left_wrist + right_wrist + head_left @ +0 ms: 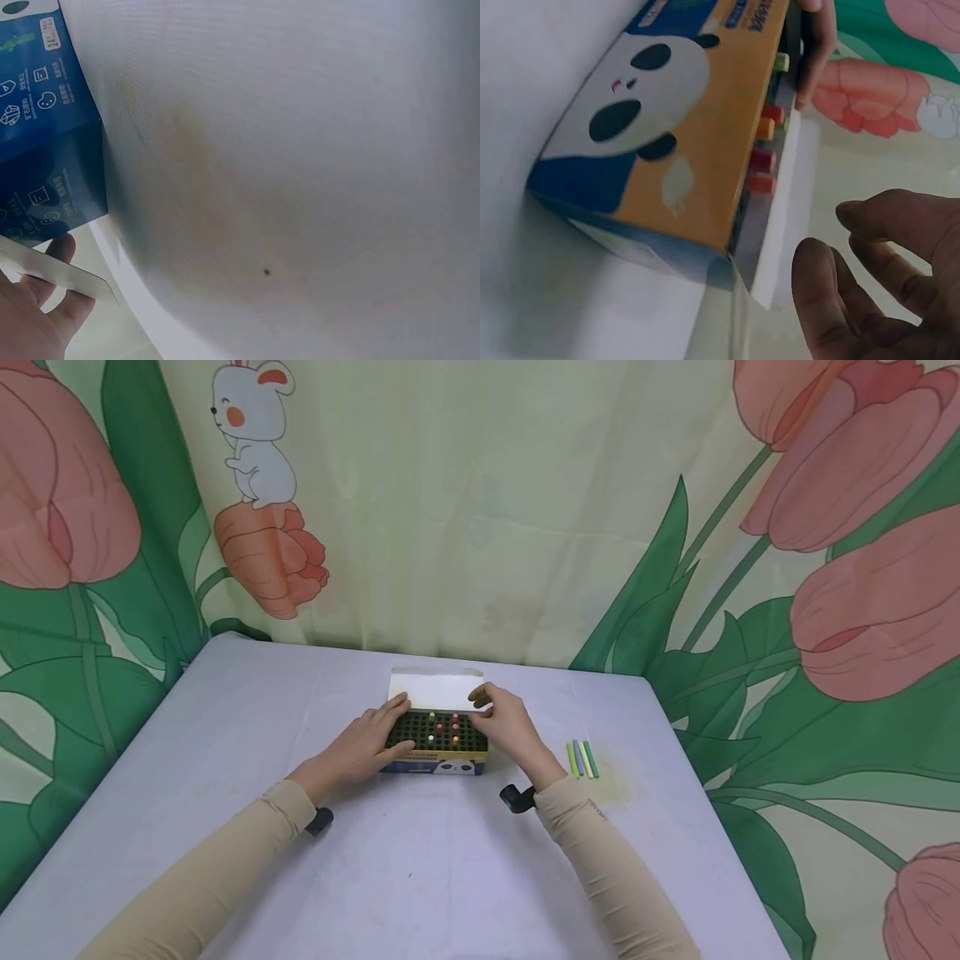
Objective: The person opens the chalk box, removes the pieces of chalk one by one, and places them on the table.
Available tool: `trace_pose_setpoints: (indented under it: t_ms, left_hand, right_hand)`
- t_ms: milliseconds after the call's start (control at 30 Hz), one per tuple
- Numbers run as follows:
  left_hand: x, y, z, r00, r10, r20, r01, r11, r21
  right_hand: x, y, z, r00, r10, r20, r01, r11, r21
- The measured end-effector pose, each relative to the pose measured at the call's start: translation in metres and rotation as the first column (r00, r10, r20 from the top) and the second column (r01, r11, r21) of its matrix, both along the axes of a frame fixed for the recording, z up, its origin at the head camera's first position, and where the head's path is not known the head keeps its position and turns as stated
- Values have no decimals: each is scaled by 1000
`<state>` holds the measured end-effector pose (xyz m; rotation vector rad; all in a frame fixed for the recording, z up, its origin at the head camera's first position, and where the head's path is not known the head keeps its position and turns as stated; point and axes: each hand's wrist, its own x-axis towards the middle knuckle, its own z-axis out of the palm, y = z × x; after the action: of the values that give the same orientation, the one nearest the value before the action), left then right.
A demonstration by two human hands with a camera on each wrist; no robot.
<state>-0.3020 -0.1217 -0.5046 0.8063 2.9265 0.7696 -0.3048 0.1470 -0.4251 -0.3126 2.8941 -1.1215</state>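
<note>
A blue and yellow chalk box [420, 767] with a panda face stands in mid-table. Its white lid [438, 692] is raised at the back. Inside, a black rack of holes [409, 725] holds several coloured chalk sticks [762, 160], mostly towards the right. My left hand [352, 750] grips the box's left end, thumb over the front rim and fingers by the lid. Over the rack's right end hovers my right hand [512, 723]; in the right wrist view its loosely bent thumb and fingers are apart, with nothing between them.
To the right of the box, several loose chalk sticks [591, 760] lie side by side, in greens, blue and pale yellow. A yellowish smudge [618, 785] marks the white tablecloth [420, 877] near them. A printed curtain [480, 527] hangs behind the table.
</note>
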Motion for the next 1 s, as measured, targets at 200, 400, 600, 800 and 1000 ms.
trace_pose_setpoints:
  t_ms: [200, 400, 600, 800, 1000]
  left_hand:
    - [1, 1, 0, 1000, 2, 3, -2, 1000, -4]
    - [0, -1, -2, 1000, 3, 6, -3, 1000, -14]
    - [1, -2, 1, 1000, 4, 3, -4, 1000, 6]
    - [1, -1, 2, 1000, -3, 2, 3, 1000, 4]
    - [1, 0, 1, 1000, -5, -1, 5, 1000, 7]
  right_hand:
    - [2, -10, -15, 994, 98, 51, -101, 993, 61]
    - [2, -13, -25, 988, 137, 70, -143, 985, 101]
    - [2, -14, -25, 987, 143, 72, -148, 986, 71]
    - [3, -12, -26, 982, 173, 72, -178, 981, 70]
    - [4, -9, -26, 979, 195, 67, -203, 970, 135]
